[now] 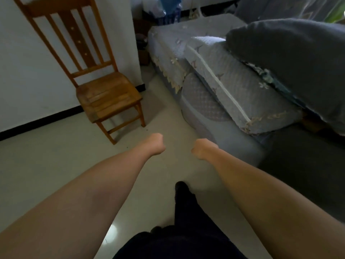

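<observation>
Both arms are being stretched forward above the pale floor (56,156). The left hand (156,143) and the right hand (203,148) are being held curled into fists, near each other but not touching, and nothing is being gripped. The zipped cushion (233,85), nearest to the right hand, is lying tilted across the sofa (168,43), probably taken out for tidying. It is being pressed at its far side by a dark pillow (289,58). A wooden chair (108,98) is standing well apart, by the wall

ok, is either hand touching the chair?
No, the left hand and right hand are both curled up over the floor, well apart from the chair.
</observation>
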The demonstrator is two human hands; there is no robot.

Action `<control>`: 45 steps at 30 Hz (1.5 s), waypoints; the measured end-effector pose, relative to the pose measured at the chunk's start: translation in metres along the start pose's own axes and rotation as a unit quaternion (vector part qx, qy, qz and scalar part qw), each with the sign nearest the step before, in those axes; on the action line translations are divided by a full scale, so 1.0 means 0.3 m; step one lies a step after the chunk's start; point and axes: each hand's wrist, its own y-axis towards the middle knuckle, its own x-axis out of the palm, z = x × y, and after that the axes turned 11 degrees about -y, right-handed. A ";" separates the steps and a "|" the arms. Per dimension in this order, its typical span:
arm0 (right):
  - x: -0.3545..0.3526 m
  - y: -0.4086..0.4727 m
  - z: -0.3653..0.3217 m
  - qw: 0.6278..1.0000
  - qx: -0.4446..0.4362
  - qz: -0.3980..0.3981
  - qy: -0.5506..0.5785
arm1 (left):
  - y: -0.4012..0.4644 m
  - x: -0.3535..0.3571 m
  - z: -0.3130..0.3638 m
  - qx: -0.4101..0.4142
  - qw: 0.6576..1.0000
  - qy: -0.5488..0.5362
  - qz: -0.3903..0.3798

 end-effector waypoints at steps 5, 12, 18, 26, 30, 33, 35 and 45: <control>-0.192 0.173 -0.021 0.997 -0.059 0.031 -0.026 | 0.083 -0.125 -0.012 -0.069 0.996 -0.047 0.040; -0.460 0.379 -0.220 0.971 -0.189 0.058 -0.131 | 0.148 -0.286 -0.071 -0.146 0.980 -0.090 0.101; -0.569 0.452 -0.566 0.930 -0.295 0.075 -0.206 | 0.117 -0.430 -0.270 -0.244 0.941 -0.170 0.159; -0.657 0.474 -1.192 0.876 -0.378 0.099 -0.284 | 0.023 -0.646 -0.793 -0.336 0.894 -0.210 0.208; -0.745 0.457 -1.507 0.875 -0.385 0.095 -0.279 | -0.022 -0.832 -1.047 -0.345 0.885 -0.220 0.224; -0.797 0.449 -1.719 0.861 -0.411 0.095 -0.283 | -0.053 -0.960 -1.208 -0.347 0.876 -0.230 0.244; -0.812 0.444 -1.827 0.851 -0.425 0.094 -0.294 | -0.070 -1.005 -1.289 -0.352 0.869 -0.238 0.253; -0.888 0.474 -2.424 0.825 -0.443 0.087 -0.339 | -0.131 -1.203 -1.783 -0.405 0.827 -0.286 0.264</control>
